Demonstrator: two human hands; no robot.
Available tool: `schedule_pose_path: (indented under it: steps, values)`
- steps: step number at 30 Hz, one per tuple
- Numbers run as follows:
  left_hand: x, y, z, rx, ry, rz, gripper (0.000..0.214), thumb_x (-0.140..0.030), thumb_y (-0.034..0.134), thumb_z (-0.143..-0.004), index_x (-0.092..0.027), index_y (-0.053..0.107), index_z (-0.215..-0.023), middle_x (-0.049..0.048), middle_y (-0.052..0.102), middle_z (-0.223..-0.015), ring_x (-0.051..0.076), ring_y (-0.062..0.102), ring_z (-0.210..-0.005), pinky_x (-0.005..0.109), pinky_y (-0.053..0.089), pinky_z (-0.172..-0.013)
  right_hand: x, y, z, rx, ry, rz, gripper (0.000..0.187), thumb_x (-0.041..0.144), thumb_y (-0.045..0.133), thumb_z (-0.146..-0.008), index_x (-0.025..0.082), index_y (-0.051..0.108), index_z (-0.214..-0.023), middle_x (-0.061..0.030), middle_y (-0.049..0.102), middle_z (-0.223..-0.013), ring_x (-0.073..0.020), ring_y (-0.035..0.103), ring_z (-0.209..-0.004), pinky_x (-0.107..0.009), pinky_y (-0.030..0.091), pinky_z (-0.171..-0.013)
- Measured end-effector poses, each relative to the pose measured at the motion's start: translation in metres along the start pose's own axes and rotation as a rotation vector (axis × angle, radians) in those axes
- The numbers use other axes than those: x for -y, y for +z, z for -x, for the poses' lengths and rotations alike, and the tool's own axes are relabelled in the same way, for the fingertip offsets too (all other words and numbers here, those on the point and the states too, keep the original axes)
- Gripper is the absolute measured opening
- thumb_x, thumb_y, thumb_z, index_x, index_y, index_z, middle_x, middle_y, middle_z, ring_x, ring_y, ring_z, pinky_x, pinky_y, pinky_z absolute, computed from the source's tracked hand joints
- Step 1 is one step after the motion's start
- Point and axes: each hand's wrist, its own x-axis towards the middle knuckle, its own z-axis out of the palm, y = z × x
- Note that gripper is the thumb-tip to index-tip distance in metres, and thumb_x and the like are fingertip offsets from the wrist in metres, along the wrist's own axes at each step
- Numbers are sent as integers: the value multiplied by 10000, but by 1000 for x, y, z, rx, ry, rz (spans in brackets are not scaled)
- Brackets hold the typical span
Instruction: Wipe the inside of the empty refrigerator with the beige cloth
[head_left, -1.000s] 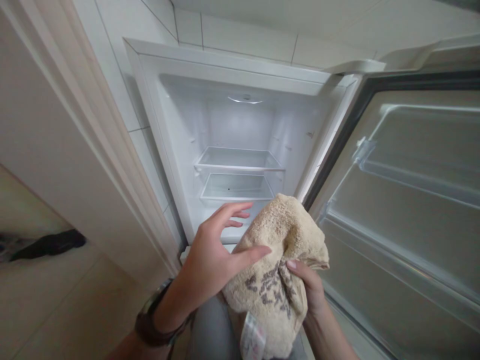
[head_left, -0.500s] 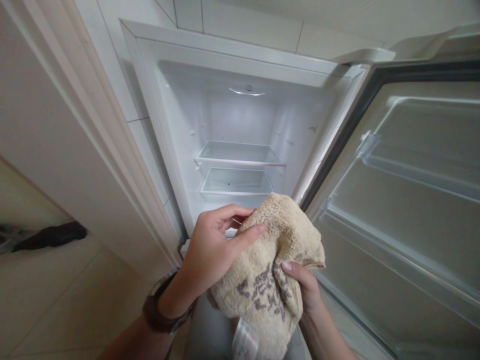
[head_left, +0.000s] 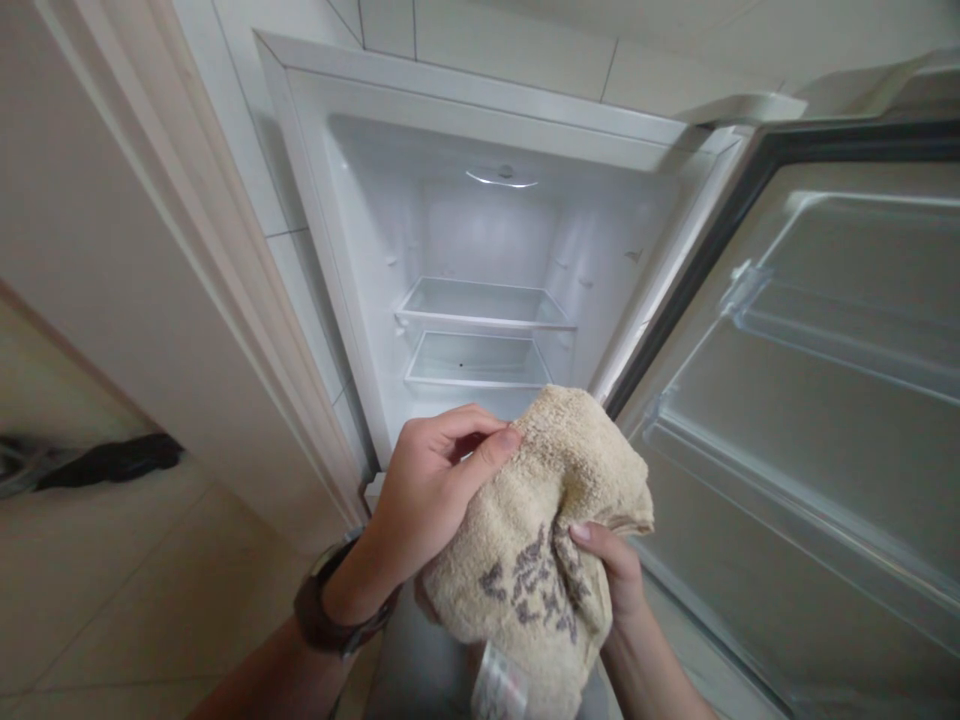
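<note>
A beige terry towel (head_left: 540, 500) with a dark printed pattern and a white tag hangs bunched between my two hands, in front of the open fridge (head_left: 487, 230). My left hand (head_left: 442, 480), with a dark watch on its wrist, pinches the towel's upper left edge between thumb and fingertips. Lower on the right side, my right hand (head_left: 619, 570) grips a fold with the thumb on top; its other fingers are hidden behind the cloth.
Two glass shelves, the upper shelf (head_left: 487, 303) and the lower shelf (head_left: 480, 360), sit inside the fridge; a small dark speck lies on the lower one. The fridge door (head_left: 840, 430) with clear door racks stands open at right. A door frame (head_left: 187, 200) rises at left, near a black item (head_left: 112, 462) on the floor.
My left thumb and fingertips have drawn together at the towel's edge, closing the gap between them. The right hand keeps its hold. The view has shifted slightly.
</note>
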Motion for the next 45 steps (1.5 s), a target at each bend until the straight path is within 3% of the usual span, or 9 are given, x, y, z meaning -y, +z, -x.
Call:
schedule_pose_path:
  steps: [5, 10, 15, 20, 24, 28, 37, 40, 45]
  values:
    - [-1, -1, 3, 12, -14, -18, 271, -283, 660, -957, -182, 719, -712, 10, 681, -671, 142, 632, -645, 239, 503, -599, -2, -4, 0, 12, 61, -22, 625, 352, 909, -542, 175, 797, -1131, -100, 819, -905, -393, 773, -1015, -517, 593, -1028]
    - [5, -2, 3, -64, -9, 40, 231, -329, 581, -1013, -193, 759, -955, 52, 768, -881, 185, 718, -816, 280, 576, -710, -3, -8, -1, 41, 108, -40, 629, 381, 917, -547, 176, 798, -1130, -97, 818, -888, -400, 774, -1005, -532, 586, -1037]
    - [4, -5, 3, -184, 82, -82, 337, -327, 528, -1046, -196, 618, -748, 9, 637, -693, 140, 618, -679, 250, 515, -642, -3, -9, -2, 54, 106, -36, 630, 389, 907, -569, 182, 797, -1154, -92, 818, -882, -396, 769, -1029, -529, 586, -1038]
    - [3, -8, 6, -143, 169, -222, 334, -237, 525, -1025, -198, 553, -694, 1, 582, -673, 133, 567, -666, 257, 473, -625, -7, -10, -6, 41, 94, -14, 622, 381, 916, -584, 170, 795, -1156, -105, 818, -893, -391, 769, -1030, -521, 599, -1019]
    - [3, -4, 8, -172, 234, -285, 37, -168, 669, -935, -193, 694, -946, 36, 727, -938, 162, 678, -876, 286, 567, -805, -9, -5, -8, -4, 33, -7, 650, 368, 940, -569, 183, 788, -1173, -97, 820, -942, -371, 769, -1036, -502, 609, -1007]
    - [3, 4, 10, -98, 299, -345, 252, -161, 792, -869, -192, 750, -1116, 69, 759, -1100, 200, 712, -1029, 319, 601, -900, -10, 0, -7, -35, 14, 32, 632, 384, 953, -586, 196, 792, -1167, -89, 820, -968, -354, 771, -1028, -490, 611, -1004]
    - [8, 11, 13, -132, 300, -290, 143, -91, 764, -884, -215, 825, -923, 10, 730, -771, 114, 682, -671, 195, 547, -586, -16, -8, -8, -87, -36, 135, 710, 400, 997, -539, 211, 788, -1191, -67, 822, -939, -332, 761, -1071, -470, 573, -1070]
    - [8, 10, 13, -118, 287, -278, 156, -79, 737, -898, -207, 824, -884, 8, 719, -742, 105, 672, -647, 185, 525, -563, -15, -6, -7, -88, -33, 138, 728, 411, 997, -530, 215, 789, -1199, -61, 822, -928, -327, 768, -1046, -456, 584, -1052]
    - [3, 4, 10, -136, 307, -338, 154, -154, 853, -820, -196, 816, -963, 28, 750, -827, 138, 696, -734, 223, 567, -656, -15, -7, -10, -36, 14, 78, 701, 415, 978, -550, 194, 789, -1188, -85, 820, -950, -354, 772, -1019, -483, 617, -988]
